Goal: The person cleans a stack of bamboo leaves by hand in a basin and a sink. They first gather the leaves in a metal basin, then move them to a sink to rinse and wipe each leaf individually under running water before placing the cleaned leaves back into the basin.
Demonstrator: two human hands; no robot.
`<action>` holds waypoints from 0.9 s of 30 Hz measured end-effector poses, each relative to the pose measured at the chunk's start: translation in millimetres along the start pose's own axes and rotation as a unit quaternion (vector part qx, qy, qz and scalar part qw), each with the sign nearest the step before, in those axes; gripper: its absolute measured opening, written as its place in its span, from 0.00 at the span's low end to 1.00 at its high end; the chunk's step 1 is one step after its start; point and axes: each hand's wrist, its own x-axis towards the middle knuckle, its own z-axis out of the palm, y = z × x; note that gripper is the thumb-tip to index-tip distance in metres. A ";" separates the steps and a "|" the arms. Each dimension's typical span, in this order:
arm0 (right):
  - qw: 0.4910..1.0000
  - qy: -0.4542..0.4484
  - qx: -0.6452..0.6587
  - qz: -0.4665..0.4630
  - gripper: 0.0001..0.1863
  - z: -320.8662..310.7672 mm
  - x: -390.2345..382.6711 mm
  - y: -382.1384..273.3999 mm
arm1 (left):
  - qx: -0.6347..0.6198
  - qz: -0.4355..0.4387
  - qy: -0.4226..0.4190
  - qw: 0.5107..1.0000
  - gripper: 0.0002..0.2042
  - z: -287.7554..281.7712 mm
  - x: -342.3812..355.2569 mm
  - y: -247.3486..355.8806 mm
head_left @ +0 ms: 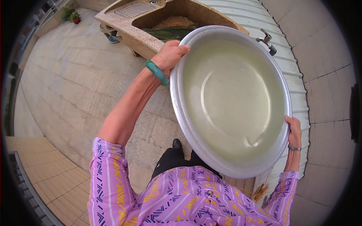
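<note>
A large round metal basin [233,101] with pale greenish water in it is held up before me, its far edge over the near side of a stone sink [145,39]. My left hand [170,56] grips the basin's rim at the upper left, thumb on top and the other fingers mostly hidden below. On the opposite side, my right hand [295,130] clasps the rim at the lower right, its fingers largely out of sight beneath. Long green leaves [171,33] lie inside the sink, partly covered by the basin.
A metal tap [267,40] juts out just right of the basin, by the pale ribbed panel [250,15]. The tiled wall [328,94] stands at the right. Paving [75,75] spreads to the left, with a potted plant [74,17] far off. A dried bundle [260,193] lies low at right.
</note>
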 end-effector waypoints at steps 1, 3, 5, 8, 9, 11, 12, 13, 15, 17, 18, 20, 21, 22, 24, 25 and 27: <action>1.000 -0.004 -0.002 -0.009 0.15 15.1 0.2 -11.0 | -0.016 0.010 0.006 1.000 0.07 -16.9 -5.8 5.6; 0.999 -0.031 -0.005 -0.016 0.15 41.1 1.2 -31.1 | 0.005 0.019 0.033 0.999 0.07 -48.1 -13.7 12.9; 0.998 -0.037 -0.007 -0.047 0.15 62.2 11.9 -42.8 | -0.024 0.041 0.038 0.998 0.08 -76.7 -21.4 18.8; 0.995 -0.068 -0.010 -0.066 0.13 97.3 30.9 -21.9 | -0.027 0.053 0.065 0.996 0.09 -108.0 -49.9 3.4; 0.994 -0.074 -0.001 -0.078 0.13 112.5 34.5 -26.1 | -0.016 0.056 0.085 0.995 0.09 -117.7 -52.9 3.9; 0.988 -0.118 0.025 -0.098 0.11 135.7 41.2 -38.6 | 0.010 0.074 0.095 0.993 0.09 -137.9 -53.7 -1.1; 0.987 -0.116 0.034 -0.105 0.11 141.0 52.6 -33.6 | -0.010 0.092 0.118 0.989 0.09 -139.7 -55.3 -7.2; 0.988 -0.105 0.023 -0.110 0.11 150.0 51.5 -17.9 | -0.032 0.103 0.135 0.985 0.09 -146.0 -70.3 -15.7; 0.987 -0.095 0.016 -0.127 0.10 163.8 43.3 -19.2 | -0.023 0.102 0.129 0.986 0.10 -157.5 -95.8 -13.9; 0.978 -0.136 0.039 -0.152 0.10 179.4 29.3 -43.2 | -0.046 0.124 0.133 0.982 0.10 -171.6 -107.8 -8.1; 0.979 -0.130 0.032 -0.151 0.10 178.6 12.6 -47.7 | -0.041 0.122 0.142 0.981 0.10 -175.0 -115.3 -11.1; 0.982 -0.112 0.009 -0.153 0.10 175.5 -6.5 -54.1 | -0.058 0.120 0.133 0.982 0.10 -182.7 -131.3 -14.2; 0.980 -0.102 -0.005 -0.173 0.10 177.9 -9.0 -64.9 | -0.067 0.136 0.131 0.980 0.11 -186.9 -132.4 -8.0; 0.976 -0.114 0.021 -0.185 0.10 183.5 -22.7 -76.0 | -0.057 0.142 0.116 0.981 0.11 -190.1 -133.9 -3.1; 0.975 -0.108 0.030 -0.192 0.10 180.8 -29.5 -85.1 | -0.056 0.158 0.118 0.979 0.11 -191.3 -133.8 5.0; 0.975 -0.105 0.037 -0.193 0.11 177.9 -33.7 -88.8 | -0.056 0.166 0.122 0.977 0.11 -190.5 -135.1 9.2; 0.979 -0.079 0.027 -0.186 0.11 169.3 -53.8 -86.2 | -0.054 0.154 0.124 0.979 0.11 -187.9 -149.3 16.6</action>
